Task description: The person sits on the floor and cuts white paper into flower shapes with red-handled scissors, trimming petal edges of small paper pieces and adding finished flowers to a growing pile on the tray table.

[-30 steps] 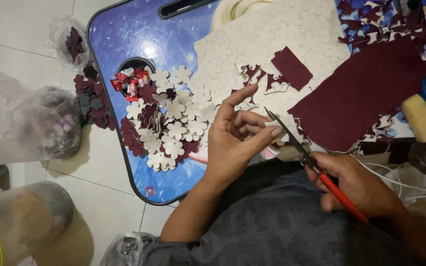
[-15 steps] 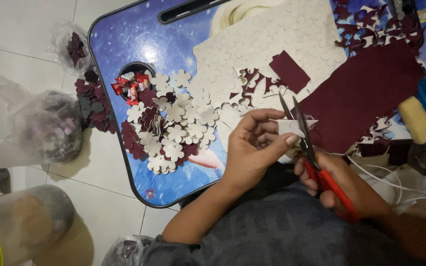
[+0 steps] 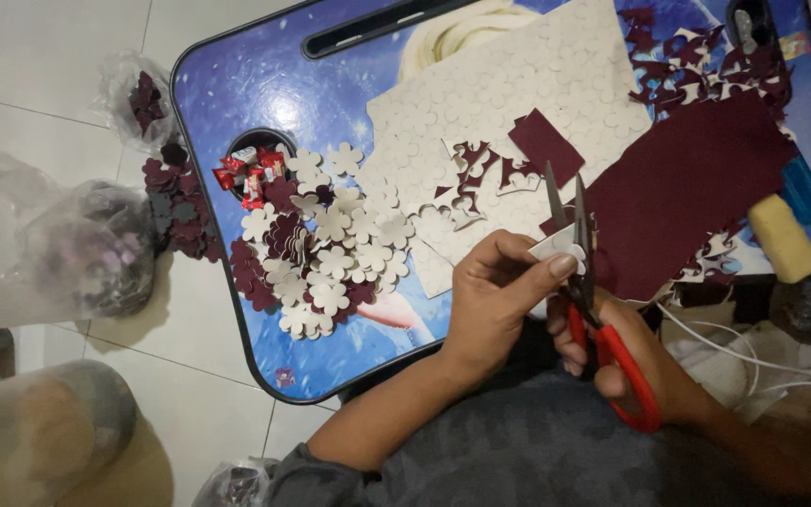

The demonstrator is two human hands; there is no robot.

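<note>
My left hand (image 3: 499,291) pinches a small cream cut-out piece (image 3: 558,246) between thumb and fingers, just over the near edge of a blue lap table (image 3: 227,131). My right hand (image 3: 626,361) grips red-handled scissors (image 3: 586,272), whose blades point up and are parted around the piece. A heap of cream and maroon flower cut-outs (image 3: 321,253) lies left of my hands. A cream sheet marked with flower outlines (image 3: 509,103) and a maroon sheet (image 3: 687,188) lie further back on the table.
Clear plastic bags (image 3: 77,249) of maroon pieces sit on the tiled floor at left, with loose maroon flowers (image 3: 180,207) by the table edge. Red-wrapped bits fill the table's cup hole (image 3: 251,169). A yellow-handled tool (image 3: 786,239) and white cables (image 3: 743,352) lie at right.
My left hand has closed on the small cream piece and lifted it. The scissors swung from slanting to upright, with the blades now at the piece.
</note>
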